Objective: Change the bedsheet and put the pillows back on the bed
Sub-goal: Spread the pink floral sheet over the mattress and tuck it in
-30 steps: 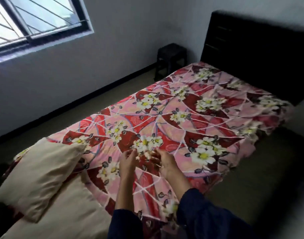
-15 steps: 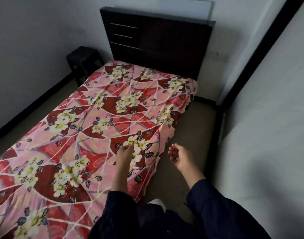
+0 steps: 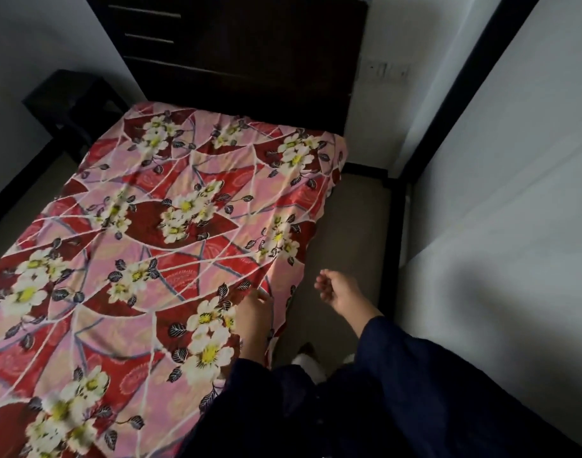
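From my feed, the floral bedsheet (image 3: 170,226) lies spread over the bed, reaching up to the dark headboard (image 3: 250,61). It is pink and red with white and yellow flowers. Its right edge hangs down the side of the bed toward the floor (image 3: 345,233), and the cloth shows soft wrinkles across the middle.

My left hand (image 3: 255,312) is down on the bedsheet close to that right edge, beside a large white flower. Its fingers are bent and their tips touch the cloth, but I cannot tell whether they pinch a fold or only rest on it. My right hand (image 3: 339,290) hangs in the air over the strip of floor between the bed and the wall (image 3: 514,193), just beside the hanging edge and not touching it. Its fingers are loosely curled with the palm turned inward, and it holds nothing. Both arms wear dark blue sleeves (image 3: 415,375).

A small dark stool (image 3: 71,100) stands on the floor on the far side of the bed, next to the headboard. A pale switch plate (image 3: 387,71) sits on the wall to the right of the headboard. Something small and white (image 3: 304,361) shows on the floor between my arms, too blurred for me to name.
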